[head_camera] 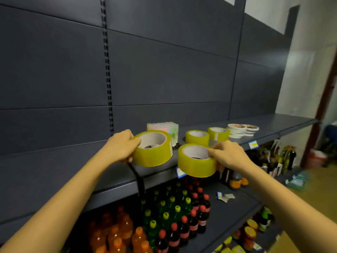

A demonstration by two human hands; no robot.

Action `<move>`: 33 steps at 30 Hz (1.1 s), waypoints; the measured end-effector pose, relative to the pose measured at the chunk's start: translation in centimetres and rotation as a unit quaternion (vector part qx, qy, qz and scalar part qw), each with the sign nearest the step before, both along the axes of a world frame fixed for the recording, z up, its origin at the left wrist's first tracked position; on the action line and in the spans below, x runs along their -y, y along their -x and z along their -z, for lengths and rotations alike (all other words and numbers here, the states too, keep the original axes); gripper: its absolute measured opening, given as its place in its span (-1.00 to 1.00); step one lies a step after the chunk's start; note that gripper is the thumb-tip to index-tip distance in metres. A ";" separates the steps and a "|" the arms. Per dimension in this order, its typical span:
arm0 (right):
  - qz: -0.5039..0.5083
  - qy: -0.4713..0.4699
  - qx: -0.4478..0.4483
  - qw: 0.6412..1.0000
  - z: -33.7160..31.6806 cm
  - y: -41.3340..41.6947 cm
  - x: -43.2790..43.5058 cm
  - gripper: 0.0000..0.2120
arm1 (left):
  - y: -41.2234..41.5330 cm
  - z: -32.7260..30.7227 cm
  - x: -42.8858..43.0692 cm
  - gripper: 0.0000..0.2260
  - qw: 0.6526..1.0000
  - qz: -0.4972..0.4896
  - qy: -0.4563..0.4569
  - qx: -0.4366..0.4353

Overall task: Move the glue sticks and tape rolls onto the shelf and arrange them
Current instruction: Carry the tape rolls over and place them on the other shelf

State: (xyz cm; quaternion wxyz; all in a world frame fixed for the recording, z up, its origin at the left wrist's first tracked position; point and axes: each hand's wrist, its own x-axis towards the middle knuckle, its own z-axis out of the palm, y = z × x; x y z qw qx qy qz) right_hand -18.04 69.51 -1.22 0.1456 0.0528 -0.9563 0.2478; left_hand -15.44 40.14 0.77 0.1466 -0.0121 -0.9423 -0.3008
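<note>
Left hand (122, 147) grips a yellow tape roll (152, 148) by its rim: thumb over the top edge, fingers curled under the outer wall. Right hand (228, 156) pinches a second yellow roll (197, 161), fingertips hooked inside the white core; thumb not visible

Both rolls are held flat, core opening upward, probably so each goes down on its face the way the others lie

Where they are:
- first roll over the shelf (273, 127) board, near the front edge; cannot tell whether its base touches
- second roll out past the front lip, in the air

Already on the shelf:
- two placed rolls (197, 137), flat and side by side, just behind the roll in the right hand
- wrapped pack of glue sticks (163, 127) close to the back panel, behind the roll in the left hand
- stacks of white discs (242, 129) further right, likely more tape

A black strap (138, 179) hangs from under the left hand down across the shelf edge; its origin is unclear

Drink bottles (175, 216) fill the shelf below

Judgement: placing step, task partway done. The bare strip in front of the placed pair looks like the spot for a front row. The roll off the lip needs carrying inward before release, or it drops onto the bottles
</note>
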 end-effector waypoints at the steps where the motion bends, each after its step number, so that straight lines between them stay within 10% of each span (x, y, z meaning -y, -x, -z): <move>1: 0.005 0.007 0.002 1.000 0.2 0.5 -1.7 -0.74 | 0.7 0.2 -1.5 -0.87 1.000 0.002 0.000 0.003; 33: -0.037 0.065 0.007 0.997 -2.6 24.7 -21.3 -0.81 | 25.6 0.9 -20.3 -0.61 0.985 -0.129 0.110 -0.015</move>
